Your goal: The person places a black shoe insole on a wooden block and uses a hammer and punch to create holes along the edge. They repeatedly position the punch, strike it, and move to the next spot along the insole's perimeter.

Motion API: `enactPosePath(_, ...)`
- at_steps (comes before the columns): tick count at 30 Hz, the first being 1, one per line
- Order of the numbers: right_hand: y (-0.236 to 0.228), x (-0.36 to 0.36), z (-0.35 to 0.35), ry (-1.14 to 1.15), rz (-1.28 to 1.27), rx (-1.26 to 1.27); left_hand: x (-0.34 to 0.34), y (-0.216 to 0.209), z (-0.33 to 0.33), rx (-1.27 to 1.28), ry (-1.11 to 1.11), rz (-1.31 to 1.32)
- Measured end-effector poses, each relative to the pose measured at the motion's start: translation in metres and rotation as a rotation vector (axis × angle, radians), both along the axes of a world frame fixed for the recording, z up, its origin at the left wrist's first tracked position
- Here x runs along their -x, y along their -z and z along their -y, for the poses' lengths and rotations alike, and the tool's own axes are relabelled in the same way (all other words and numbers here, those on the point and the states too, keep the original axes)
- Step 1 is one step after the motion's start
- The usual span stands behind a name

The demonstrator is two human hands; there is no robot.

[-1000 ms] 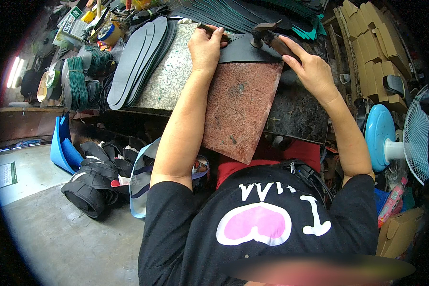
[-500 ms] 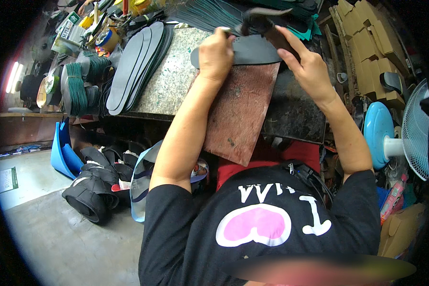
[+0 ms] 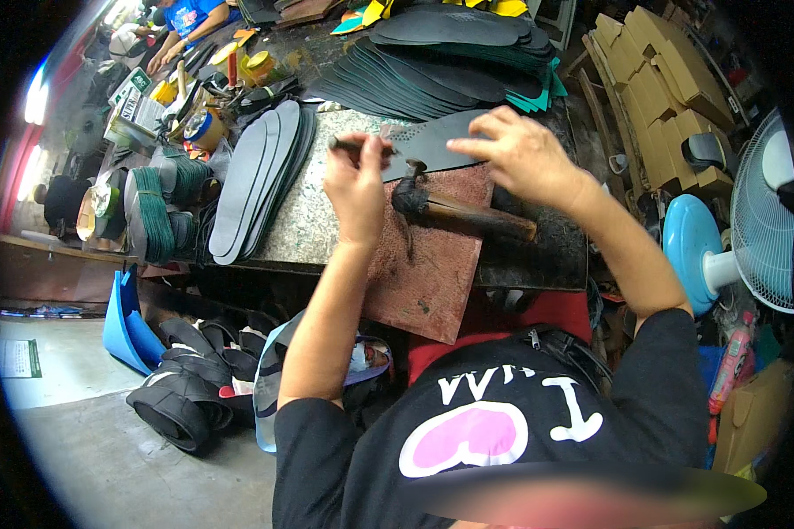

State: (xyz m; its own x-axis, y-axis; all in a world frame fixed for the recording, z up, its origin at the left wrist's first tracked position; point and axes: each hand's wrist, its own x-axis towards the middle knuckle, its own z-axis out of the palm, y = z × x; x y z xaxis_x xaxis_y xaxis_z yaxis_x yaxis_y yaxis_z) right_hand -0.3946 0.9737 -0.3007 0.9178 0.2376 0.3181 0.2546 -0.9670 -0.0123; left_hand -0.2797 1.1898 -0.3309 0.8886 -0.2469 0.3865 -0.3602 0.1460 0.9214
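My left hand (image 3: pixel 359 196) is closed around a short dark rod, apparently a hand punch (image 3: pixel 345 145), held above the bench just left of a grey shoe sole piece (image 3: pixel 437 141). Small holes dot the left end of that piece. Stretched over its right part is my right hand (image 3: pixel 534 163), fingers apart and no tool in them; whether the fingertips press on the piece I cannot tell. A hammer (image 3: pixel 476 214) with a dark head and worn wooden handle lies on the reddish-brown board (image 3: pixel 432 291) in front of me, below the piece.
Fanned stacks of dark sole pieces (image 3: pixel 415 79) fill the back of the bench. Another stack (image 3: pixel 260 185) lies to the left, near tied green-edged bundles (image 3: pixel 148 207). Cartons (image 3: pixel 679 79) and a fan (image 3: pixel 763 216) stand on the right. A co-worker's arm (image 3: pixel 181 44) shows far left.
My right hand has let go of the hammer, which now rests on the board. The left hand with the rod has moved off the piece to the left. The view has shifted.
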Motion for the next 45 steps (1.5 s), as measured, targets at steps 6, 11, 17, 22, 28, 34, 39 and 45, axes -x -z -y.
enactPosePath(6,0.008,-0.032,0.037,-0.11,-0.034,0.182,0.012,0.024,-0.002,0.043,-0.053,-0.115)
enactPosePath(11,-0.027,-0.039,0.056,-0.088,0.002,-0.188,0.005,0.023,-0.003,0.101,-0.148,-0.153)
enactPosePath(17,-0.078,-0.067,0.055,0.189,0.456,-0.059,-0.003,0.031,-0.001,0.096,-0.147,-0.246)
enactPosePath(22,-0.052,-0.102,0.019,-0.055,0.771,0.086,-0.006,0.038,0.002,0.056,-0.13,-0.172)
enactPosePath(28,0.021,-0.127,0.018,0.144,0.104,0.282,-0.01,0.045,0.003,-0.003,-0.142,-0.148)
enactPosePath(34,-0.011,-0.141,0.007,0.2,-0.289,0.397,-0.011,0.047,0.008,-0.093,-0.204,-0.095)
enactPosePath(39,-0.039,-0.171,-0.1,-0.102,-0.094,0.13,-0.011,0.042,0.007,-0.154,-0.258,-0.047)
enactPosePath(45,0.001,-0.229,-0.23,-0.293,-0.207,0.172,-0.022,0.068,0.006,-0.471,-0.37,0.326)
